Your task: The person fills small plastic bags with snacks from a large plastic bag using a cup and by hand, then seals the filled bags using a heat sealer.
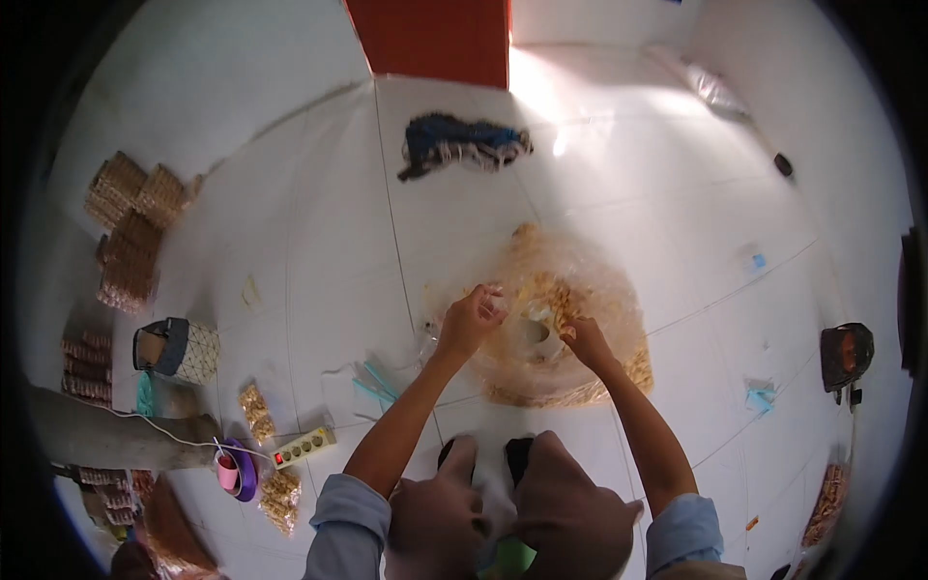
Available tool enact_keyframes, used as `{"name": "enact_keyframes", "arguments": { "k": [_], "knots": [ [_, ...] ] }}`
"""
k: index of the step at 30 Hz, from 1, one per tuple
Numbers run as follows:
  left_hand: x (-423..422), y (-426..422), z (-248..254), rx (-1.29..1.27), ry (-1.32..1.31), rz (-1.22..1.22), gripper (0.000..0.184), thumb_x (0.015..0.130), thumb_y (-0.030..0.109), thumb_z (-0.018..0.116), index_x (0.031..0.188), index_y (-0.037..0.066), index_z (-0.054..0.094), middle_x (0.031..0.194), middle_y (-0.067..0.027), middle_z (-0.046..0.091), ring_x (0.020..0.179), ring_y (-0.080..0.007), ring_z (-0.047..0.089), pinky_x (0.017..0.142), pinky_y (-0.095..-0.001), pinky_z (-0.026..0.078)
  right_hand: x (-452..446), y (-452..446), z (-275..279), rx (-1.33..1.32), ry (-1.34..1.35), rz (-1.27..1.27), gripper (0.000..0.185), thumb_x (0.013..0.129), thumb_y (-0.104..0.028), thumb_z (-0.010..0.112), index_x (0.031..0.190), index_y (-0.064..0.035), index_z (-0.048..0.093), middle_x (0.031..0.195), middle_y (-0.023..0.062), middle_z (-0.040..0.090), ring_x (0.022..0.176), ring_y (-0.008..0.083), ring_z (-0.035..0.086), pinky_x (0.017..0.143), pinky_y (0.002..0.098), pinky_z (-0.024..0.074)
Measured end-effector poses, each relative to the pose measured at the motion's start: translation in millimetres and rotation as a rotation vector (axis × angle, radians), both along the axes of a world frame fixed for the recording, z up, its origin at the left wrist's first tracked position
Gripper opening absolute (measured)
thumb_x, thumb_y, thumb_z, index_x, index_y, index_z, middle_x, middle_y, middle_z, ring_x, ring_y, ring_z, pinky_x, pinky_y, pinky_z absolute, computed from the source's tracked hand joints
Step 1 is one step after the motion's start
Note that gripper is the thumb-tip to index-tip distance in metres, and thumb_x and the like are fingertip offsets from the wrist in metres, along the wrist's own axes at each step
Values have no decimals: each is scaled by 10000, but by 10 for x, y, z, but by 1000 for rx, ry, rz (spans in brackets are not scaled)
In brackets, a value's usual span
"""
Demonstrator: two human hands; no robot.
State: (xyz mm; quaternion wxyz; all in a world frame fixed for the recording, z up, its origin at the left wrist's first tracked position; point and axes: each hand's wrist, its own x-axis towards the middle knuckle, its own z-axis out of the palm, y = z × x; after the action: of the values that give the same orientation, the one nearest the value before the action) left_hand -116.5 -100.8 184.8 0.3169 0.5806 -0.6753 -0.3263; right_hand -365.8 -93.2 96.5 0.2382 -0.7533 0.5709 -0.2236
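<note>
A large clear plastic bag (619,290) with yellowish snack-like pieces (551,290) inside lies on the floor in front of me. My left hand (480,311) is over its left side, fingers curled together around what looks like clear plastic film. At the bag's right-middle, my right hand (586,343) has its fingers closed, and what they hold is hidden. Between the two hands sits a whitish round thing with a grey hollow (534,333); its kind cannot be made out.
Light-blue strips (375,384) lie left of my feet. A power strip (303,448), small filled bags (280,500) and a purple bowl (246,471) with a pink cup (227,472) are at the left. Stacked packets (130,256) stand by the wall. A dark cloth (464,145) lies ahead.
</note>
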Motion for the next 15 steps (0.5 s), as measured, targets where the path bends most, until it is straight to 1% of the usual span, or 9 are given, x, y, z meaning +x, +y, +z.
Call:
{"name": "enact_keyframes", "arguments": {
  "k": [1, 3, 4, 6, 8, 10, 12, 13, 15],
  "knots": [
    [4, 26, -252, 30, 72, -6, 301, 732, 169, 689, 994, 81, 569, 721, -48, 627, 651, -140, 616, 619, -276, 484, 66, 19, -223, 51, -3, 4, 294, 709, -146, 698, 965, -24, 618, 911, 164, 616, 893, 300, 570, 791, 386, 451],
    [29, 95, -653, 108, 147, -5, 304, 727, 146, 699, 992, 74, 569, 693, -42, 617, 636, -121, 602, 620, -257, 476, 194, 17, -594, -91, 263, -11, 469, 676, -190, 730, 1069, -13, 546, 1008, 154, 573, 973, 318, 521, 834, 396, 423],
    [32, 111, -782, 136, 107, 6, 304, 724, 136, 703, 989, 70, 569, 691, -41, 616, 639, -118, 599, 625, -252, 473, 251, 7, -652, -44, 266, -3, 469, 676, -190, 730, 1069, -13, 546, 1008, 154, 573, 973, 318, 521, 834, 396, 423],
    [18, 154, -988, 192, 76, 19, 305, 721, 126, 707, 985, 66, 568, 689, -40, 615, 643, -114, 596, 630, -248, 471, 317, -59, -665, 57, 434, 60, 600, 657, -217, 742, 1152, -4, 479, 1071, 136, 543, 1012, 301, 504, 834, 386, 422],
    [8, 207, -1157, 167, 95, 40, 291, 741, 150, 691, 988, 67, 560, 695, -71, 618, 635, -161, 607, 617, -275, 477, 369, -123, -727, 137, 460, 55, 589, 651, -192, 731, 1154, -14, 482, 1076, 135, 538, 1023, 296, 497, 830, 384, 422],
    [10, 266, -1270, 172, 134, 67, 292, 737, 132, 692, 990, 66, 561, 692, -70, 614, 636, -156, 606, 617, -274, 477, 352, -209, -772, 199, 480, 43, 579, 646, -168, 719, 1155, -24, 484, 1081, 134, 532, 1034, 290, 491, 827, 383, 421],
    [29, 331, -1301, 165, 172, 87, 294, 733, 115, 694, 992, 65, 563, 689, -68, 611, 637, -152, 604, 617, -273, 476, 229, -287, -756, -127, 564, 158, 518, 657, -91, 658, 1146, -28, 500, 1102, 125, 519, 1057, 283, 480, 870, 398, 415],
    [60, 362, -1284, 131, 182, 115, 291, 731, 97, 692, 991, 68, 567, 696, -66, 613, 637, -150, 603, 623, -273, 475, 188, -338, -627, -117, 566, 159, 518, 657, -91, 658, 1146, -28, 500, 1102, 125, 519, 1057, 283, 480, 870, 398, 415],
    [98, 463, -1274, 100, 195, 143, 289, 728, 79, 691, 991, 70, 571, 702, -63, 616, 637, -147, 603, 628, -273, 474, 90, -400, -363, -382, 573, 308, 441, 665, -9, 589, 1103, -29, 534, 1097, 108, 514, 1059, 283, 479, 914, 394, 408]
  ]
}}
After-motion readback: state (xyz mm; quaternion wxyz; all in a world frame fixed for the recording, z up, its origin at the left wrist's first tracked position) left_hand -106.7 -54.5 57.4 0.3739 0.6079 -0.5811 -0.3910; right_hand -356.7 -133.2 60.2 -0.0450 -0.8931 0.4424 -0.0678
